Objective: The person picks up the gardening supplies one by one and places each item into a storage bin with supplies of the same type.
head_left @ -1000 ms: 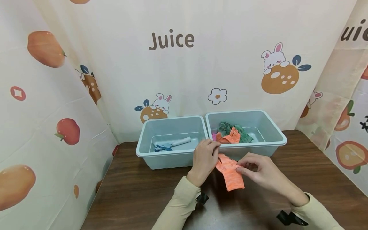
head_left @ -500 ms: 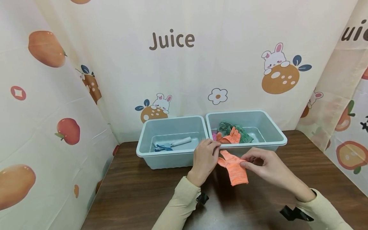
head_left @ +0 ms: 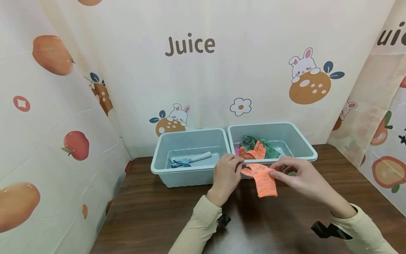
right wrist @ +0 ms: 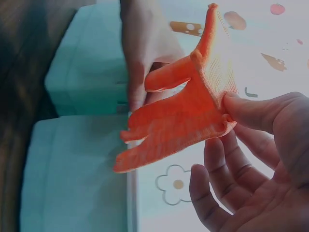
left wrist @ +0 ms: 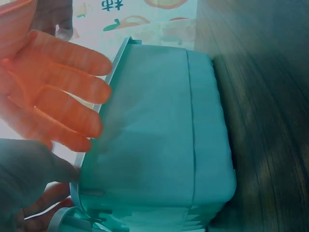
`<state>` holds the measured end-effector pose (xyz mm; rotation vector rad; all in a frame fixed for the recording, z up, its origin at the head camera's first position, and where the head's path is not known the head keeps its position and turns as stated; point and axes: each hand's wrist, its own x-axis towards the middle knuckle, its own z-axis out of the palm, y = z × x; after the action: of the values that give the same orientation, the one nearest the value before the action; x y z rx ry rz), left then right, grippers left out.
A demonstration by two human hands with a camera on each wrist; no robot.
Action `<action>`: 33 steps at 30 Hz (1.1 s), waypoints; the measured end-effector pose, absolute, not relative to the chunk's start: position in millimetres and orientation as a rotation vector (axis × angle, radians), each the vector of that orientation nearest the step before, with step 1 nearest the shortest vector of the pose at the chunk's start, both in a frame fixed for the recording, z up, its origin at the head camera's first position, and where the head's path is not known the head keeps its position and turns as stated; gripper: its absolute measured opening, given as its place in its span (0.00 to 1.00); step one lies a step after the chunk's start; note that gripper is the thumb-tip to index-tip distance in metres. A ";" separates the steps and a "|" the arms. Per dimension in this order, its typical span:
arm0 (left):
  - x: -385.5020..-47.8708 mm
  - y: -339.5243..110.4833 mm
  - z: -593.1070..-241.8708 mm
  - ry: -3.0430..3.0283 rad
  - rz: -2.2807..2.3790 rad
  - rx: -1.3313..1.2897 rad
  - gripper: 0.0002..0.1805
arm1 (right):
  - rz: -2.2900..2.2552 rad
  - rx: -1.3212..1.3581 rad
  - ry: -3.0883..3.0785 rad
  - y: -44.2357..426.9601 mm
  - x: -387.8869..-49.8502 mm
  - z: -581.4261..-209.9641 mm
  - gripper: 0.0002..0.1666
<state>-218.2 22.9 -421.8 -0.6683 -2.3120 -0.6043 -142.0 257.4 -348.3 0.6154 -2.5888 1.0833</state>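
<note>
My right hand (head_left: 299, 176) pinches the edge of an orange knitted glove (head_left: 265, 181) between thumb and fingers. In the right wrist view the glove (right wrist: 178, 111) hangs spread out, its fingers pointing left. My left hand (head_left: 226, 178) grips the near rim of the right light-blue bin (head_left: 293, 163), close to its left corner. In the left wrist view, the left thumb (left wrist: 48, 166) lies against that rim, with the other fingers partly hidden behind. Inside the right bin are another orange glove (head_left: 257, 152), crumpled green fabric (head_left: 269, 150) and a bit of something pink (head_left: 237, 151).
A second light-blue bin (head_left: 187, 178) stands directly left of the first. It holds a pale, rolled-looking item (head_left: 200, 156) and blue strap-like pieces (head_left: 181, 163). Both bins sit on a dark wooden table (head_left: 152, 215), before a printed curtain (head_left: 127, 70).
My right hand has moved right and slightly up, lifting the orange glove along and turning it so more of it spreads out. My left hand stays at the bin rim.
</note>
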 end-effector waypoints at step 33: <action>-219.0 23.6 -422.4 -2.295 -0.658 -0.677 0.04 | 1.146 0.519 -2.566 270.7 -182.9 -310.6 0.08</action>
<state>-219.0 23.6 -422.4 -0.6773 -2.2951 -0.6585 -182.9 270.7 -310.6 0.5189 -2.5664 1.1463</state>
